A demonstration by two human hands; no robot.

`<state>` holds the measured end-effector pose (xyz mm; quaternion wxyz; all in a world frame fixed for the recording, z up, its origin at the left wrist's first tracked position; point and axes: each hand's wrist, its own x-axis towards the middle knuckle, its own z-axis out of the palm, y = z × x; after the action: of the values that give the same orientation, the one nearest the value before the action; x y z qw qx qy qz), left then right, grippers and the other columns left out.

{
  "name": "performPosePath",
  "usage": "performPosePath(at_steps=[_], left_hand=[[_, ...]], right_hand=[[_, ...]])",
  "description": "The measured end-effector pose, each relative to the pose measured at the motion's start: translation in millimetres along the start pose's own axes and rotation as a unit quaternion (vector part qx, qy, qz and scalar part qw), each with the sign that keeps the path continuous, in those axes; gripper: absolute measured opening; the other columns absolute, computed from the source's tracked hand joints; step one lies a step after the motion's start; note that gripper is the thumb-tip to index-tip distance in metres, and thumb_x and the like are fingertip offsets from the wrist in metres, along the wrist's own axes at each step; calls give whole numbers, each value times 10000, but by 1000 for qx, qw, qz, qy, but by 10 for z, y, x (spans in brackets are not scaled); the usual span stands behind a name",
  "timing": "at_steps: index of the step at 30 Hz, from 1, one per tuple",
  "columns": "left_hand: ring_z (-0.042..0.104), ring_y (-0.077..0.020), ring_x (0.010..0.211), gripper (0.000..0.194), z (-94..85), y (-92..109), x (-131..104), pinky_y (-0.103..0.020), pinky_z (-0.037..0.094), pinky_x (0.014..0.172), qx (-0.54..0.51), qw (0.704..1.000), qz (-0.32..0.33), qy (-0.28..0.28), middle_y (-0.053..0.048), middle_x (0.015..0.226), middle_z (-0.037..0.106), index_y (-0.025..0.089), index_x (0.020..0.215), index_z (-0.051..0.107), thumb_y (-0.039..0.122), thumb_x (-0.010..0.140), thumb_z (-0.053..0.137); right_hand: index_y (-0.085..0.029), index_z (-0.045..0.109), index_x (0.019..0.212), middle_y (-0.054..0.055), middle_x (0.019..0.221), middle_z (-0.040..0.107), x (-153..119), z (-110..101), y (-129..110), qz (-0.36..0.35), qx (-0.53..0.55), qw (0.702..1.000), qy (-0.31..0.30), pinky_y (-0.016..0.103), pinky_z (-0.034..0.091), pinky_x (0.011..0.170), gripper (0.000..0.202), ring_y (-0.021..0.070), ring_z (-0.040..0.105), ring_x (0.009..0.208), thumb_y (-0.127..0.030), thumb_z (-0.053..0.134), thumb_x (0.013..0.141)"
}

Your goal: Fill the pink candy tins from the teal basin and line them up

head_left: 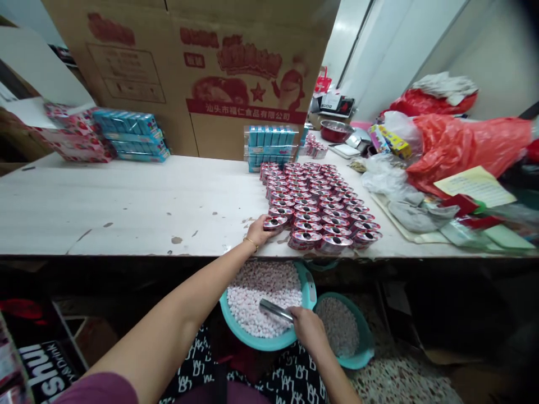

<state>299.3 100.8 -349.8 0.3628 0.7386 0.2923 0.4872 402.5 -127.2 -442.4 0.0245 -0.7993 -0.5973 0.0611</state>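
Note:
My left hand reaches to the front edge of the white table, its fingers closed around a small red oval container with a dark hole in its top. This container sits at the front left of several rows of matching containers. Below the table edge, my right hand grips a shiny metal scoop, narrow and trough-like. Its far end lies over small white candies, which fill a turquoise basin at my lap.
A second turquoise basin with greyish pellets stands lower right. Blue packs and a large cardboard box line the table's back. Red plastic bags and papers crowd the right. More blue packs are at left.

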Motion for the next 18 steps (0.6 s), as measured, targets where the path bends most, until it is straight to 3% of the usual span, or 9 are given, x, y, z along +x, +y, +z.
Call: performPosePath(at_steps=[3, 5, 6, 8, 10, 13, 15, 16, 18], left_hand=[[540, -223, 879, 647, 88, 34, 160, -346, 439, 773, 84, 995, -17, 44, -113, 976, 553, 111, 1042, 474, 338, 506, 756], [528, -213, 884, 739, -90, 48, 46, -340, 444, 774, 98, 991, -2, 89, -128, 1020, 514, 102, 1107, 425, 336, 494, 764], [527, -197, 877, 738, -287, 26, -80, -326, 447, 773, 93, 989, 22, 111, -119, 1027, 504, 113, 1136, 403, 339, 524, 748], [525, -163, 863, 626, -908, -121, -464, -298, 447, 782, 92, 978, 72, 172, -85, 1017, 500, 152, 1157, 388, 335, 631, 674], [518, -160, 878, 482, -1750, -406, -1011, -305, 439, 805, 159, 938, 58, 303, -73, 1005, 497, 160, 1114, 414, 290, 692, 606], [525, -173, 812, 446, -3008, -879, -2111, -339, 454, 770, 304, 843, -102, 431, -71, 941, 509, 129, 1042, 441, 192, 629, 596], [531, -198, 798, 418, -3548, -1051, -2922, -376, 452, 769, 370, 812, -258, 372, -59, 868, 532, 120, 973, 473, 174, 577, 595], [533, -213, 819, 420, -3691, -1089, -3290, -387, 448, 779, 379, 811, -318, 312, -57, 859, 542, 121, 959, 484, 180, 558, 595], [525, -235, 911, 473, -3762, -1128, -3852, -387, 427, 830, 364, 833, -377, 178, -65, 919, 559, 132, 989, 492, 197, 531, 590]], right_hand=[[-300, 621, 966, 33, 917, 665, 26, 12, -32, -7, -1, 1000, 0, 240, 396, 700, 375, 177, 597, 894, -167, 306, 813], [-287, 601, 1018, 41, 948, 656, 64, -8, -16, -9, -18, 1000, 10, 243, 400, 706, 388, 178, 593, 902, -148, 307, 806], [-270, 594, 1035, 51, 956, 652, 83, -22, 7, -11, -33, 999, 16, 245, 402, 708, 395, 180, 593, 900, -134, 308, 800], [-226, 597, 1036, 80, 956, 645, 114, -44, 71, -17, -79, 996, 28, 250, 403, 716, 399, 186, 593, 885, -102, 314, 783], [-186, 609, 1014, 112, 955, 637, 135, -26, 132, -31, -131, 990, 31, 265, 404, 728, 393, 200, 593, 870, -81, 320, 770], [-158, 602, 1019, 136, 975, 629, 199, 136, 140, -57, -164, 984, 23, 295, 413, 725, 396, 223, 592, 873, -79, 302, 773], [-173, 569, 1074, 127, 975, 635, 310, 337, 78, -47, -141, 989, -4, 304, 426, 689, 425, 225, 603, 849, -87, 277, 778], [-183, 549, 1109, 123, 981, 637, 387, 454, 34, -31, -125, 992, -19, 308, 431, 673, 442, 227, 607, 838, -95, 270, 778], [-196, 522, 1159, 128, 1027, 624, 566, 688, -48, 5, -100, 994, -37, 324, 439, 668, 457, 240, 606, 851, -128, 282, 776]])
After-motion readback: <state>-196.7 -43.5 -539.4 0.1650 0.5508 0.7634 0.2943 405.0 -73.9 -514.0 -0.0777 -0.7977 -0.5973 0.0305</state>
